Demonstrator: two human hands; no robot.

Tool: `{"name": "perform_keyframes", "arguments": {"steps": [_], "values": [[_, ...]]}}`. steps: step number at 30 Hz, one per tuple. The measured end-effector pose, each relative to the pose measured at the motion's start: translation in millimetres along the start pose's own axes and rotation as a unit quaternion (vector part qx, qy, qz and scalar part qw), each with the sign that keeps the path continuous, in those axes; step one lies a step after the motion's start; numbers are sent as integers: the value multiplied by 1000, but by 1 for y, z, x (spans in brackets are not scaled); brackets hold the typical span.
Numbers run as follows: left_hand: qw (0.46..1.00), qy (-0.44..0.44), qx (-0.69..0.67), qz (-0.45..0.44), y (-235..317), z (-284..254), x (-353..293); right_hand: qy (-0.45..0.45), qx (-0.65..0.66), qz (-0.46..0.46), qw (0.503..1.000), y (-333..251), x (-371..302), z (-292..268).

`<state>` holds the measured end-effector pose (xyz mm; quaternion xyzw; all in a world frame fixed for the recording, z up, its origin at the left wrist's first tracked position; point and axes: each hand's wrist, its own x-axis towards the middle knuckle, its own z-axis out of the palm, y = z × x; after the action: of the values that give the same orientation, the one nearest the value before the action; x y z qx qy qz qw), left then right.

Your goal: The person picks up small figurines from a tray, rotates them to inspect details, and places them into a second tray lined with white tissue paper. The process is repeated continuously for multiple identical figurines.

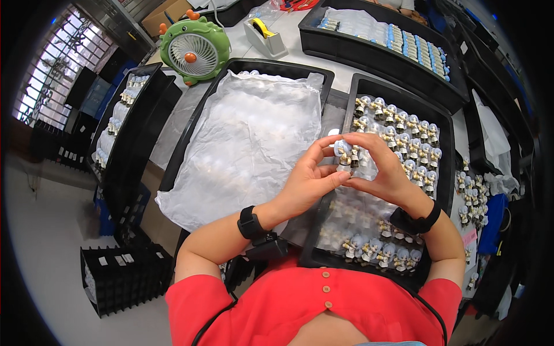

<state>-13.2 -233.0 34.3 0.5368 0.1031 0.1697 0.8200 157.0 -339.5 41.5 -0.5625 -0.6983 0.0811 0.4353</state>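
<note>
Between my two hands is a small figurine (343, 151) with pale blue hair and a white, gold and black outfit, held upright. My left hand (311, 179) is closed on it, with the thumb near its base. My right hand (384, 170) curves round from the other side, its fingertips meeting the figurine's head and base. Below them sits a black tray (447, 179) with rows of similar figurines (412, 124) in the far part and more along the near edge. Translucent sheeting (340, 222) covers part of the tray's near half.
To the left, white film (248, 132) covers another black tray (328, 81). A green fan (193, 52) and a tape dispenser (268, 43) stand behind it. At the back right is a tray (375, 49) of blue-and-white pieces. Loose figurines (473, 199) lie at the right. Crates (124, 277) stand lower left.
</note>
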Motion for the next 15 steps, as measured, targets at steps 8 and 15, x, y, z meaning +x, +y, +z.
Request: {"name": "perform_keyframes", "arguments": {"steps": [8,15], "values": [[1000,4,3,6,0,0,-1,5,-11,-18,1000,-1,2,1],[1000,5,22,16,-2,-1,-2,8,-26,-32,999,-3,1,2]]}}
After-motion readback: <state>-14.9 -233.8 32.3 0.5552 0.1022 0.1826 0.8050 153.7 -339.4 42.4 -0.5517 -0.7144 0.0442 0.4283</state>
